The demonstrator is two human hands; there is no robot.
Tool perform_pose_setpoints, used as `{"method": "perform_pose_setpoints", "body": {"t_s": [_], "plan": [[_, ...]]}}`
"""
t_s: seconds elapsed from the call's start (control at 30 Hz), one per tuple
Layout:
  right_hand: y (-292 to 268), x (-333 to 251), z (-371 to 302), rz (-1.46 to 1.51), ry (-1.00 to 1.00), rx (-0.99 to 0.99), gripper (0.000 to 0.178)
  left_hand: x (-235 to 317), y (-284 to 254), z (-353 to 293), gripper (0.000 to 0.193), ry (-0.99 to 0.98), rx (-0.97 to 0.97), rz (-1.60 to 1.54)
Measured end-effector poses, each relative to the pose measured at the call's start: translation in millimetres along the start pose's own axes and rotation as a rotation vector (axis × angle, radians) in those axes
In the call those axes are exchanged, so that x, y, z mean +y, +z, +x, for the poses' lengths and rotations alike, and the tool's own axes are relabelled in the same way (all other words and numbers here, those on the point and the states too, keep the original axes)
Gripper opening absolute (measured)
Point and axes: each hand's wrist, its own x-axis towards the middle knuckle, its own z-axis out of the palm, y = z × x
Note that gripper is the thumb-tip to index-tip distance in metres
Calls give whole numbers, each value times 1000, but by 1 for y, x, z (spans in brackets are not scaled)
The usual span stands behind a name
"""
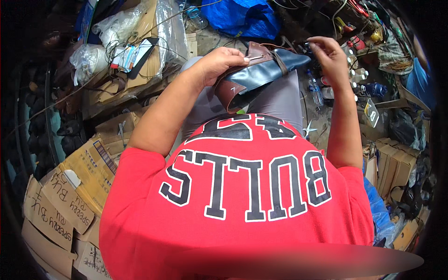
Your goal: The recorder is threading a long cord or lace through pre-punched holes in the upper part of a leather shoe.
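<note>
Left hand (219, 63) clamps the leather shoe upper (259, 72) on my lap, fingers curled, thumb pressed on the brown collar. The piece's long axis runs near-left to far-right, navy toe pointing at my right hand (329, 56). Right hand hovers just right of the toe, fingertips pinched together (on a thread or needle? too small to tell). Scissors (309, 129) lie near-right on the floor.

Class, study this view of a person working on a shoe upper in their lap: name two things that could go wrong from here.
1. The left hand grips the blue and brown shoe upper only at one end on the lap; it might slip or twist.
2. The raised right hand pinches something too thin to see, perhaps thread; it could snag among nearby bottles and scissors.
</note>
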Motion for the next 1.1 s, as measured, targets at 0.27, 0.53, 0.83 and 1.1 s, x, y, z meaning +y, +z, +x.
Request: {"method": "perform_pose_setpoints", "body": {"t_s": [0.27,0.53,0.83,1.1], "plan": [[40,-32,-28,-103,41,-121,18,0,8,-6,12,120,94,64],[66,-22,-17,-134,84,-142,18,-2,15,-11,14,287,156,338],[9,8,10,477,511,193,32,8,-6,-27,20,96,22,-278],[55,-30,-4,681,187,-161,51,12,13,-35,34,-22,-369,-931]]}}
